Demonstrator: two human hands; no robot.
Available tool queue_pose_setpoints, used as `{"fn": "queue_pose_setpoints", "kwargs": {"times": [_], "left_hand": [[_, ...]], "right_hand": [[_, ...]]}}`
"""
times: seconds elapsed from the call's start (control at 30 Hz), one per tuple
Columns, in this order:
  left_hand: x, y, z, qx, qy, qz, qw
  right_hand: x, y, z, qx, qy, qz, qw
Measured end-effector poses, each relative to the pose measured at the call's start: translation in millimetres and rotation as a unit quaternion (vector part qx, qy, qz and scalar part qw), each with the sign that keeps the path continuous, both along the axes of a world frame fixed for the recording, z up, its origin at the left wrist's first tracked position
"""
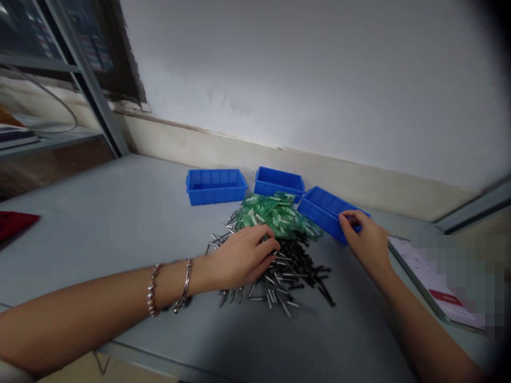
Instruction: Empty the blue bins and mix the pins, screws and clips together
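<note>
My left hand (248,254) rests on the heap of long silver screws or pins (275,295), its fingers curled down into it. Whatever those fingertips hold, if anything, is hidden. Black screws (305,260) lie on the heap's right side. Small green plastic packets (275,210) with pale pieces inside are piled at its back. My right hand (367,239) is closed at the near right end of a blue bin (325,215), thumb and fingers at its rim. That bin stands at an angle, beside the packets.
Two more blue bins, the left one (217,196) and the middle one (279,186), stand behind the heap near the wall (319,80). A phone (435,284) lies at the right on the grey table (99,213). Something red (16,223) sits at the left edge.
</note>
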State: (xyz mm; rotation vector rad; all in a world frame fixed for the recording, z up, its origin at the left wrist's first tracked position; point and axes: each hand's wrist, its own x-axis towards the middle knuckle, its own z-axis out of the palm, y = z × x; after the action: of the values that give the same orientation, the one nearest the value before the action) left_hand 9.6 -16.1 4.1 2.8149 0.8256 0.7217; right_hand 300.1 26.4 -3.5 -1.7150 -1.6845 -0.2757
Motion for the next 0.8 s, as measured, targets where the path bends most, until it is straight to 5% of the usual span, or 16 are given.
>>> {"fn": "queue_pose_setpoints", "kwargs": {"times": [0.3,0.57,0.67,0.8], "left_hand": [[-2.0,5.3,-5.3,0.081,0.008,0.129,0.988],[-3.0,5.7,-4.1,0.038,-0.021,0.036,0.998],[-3.7,4.2,-2.1,0.000,-0.039,-0.016,0.999],[-4.2,2.8,0.7,-0.015,0.010,-0.070,0.997]], "right_hand": [[-6.4,-5.4,4.5,-0.030,0.021,0.020,0.999],[-34.2,-26.1,16.0,0.007,-0.124,-0.023,0.992],[-58.2,-48.6,27.7,-0.052,-0.115,0.135,0.983],[-83.3,-76.7,33.7,-0.159,-0.163,0.298,0.927]]}}
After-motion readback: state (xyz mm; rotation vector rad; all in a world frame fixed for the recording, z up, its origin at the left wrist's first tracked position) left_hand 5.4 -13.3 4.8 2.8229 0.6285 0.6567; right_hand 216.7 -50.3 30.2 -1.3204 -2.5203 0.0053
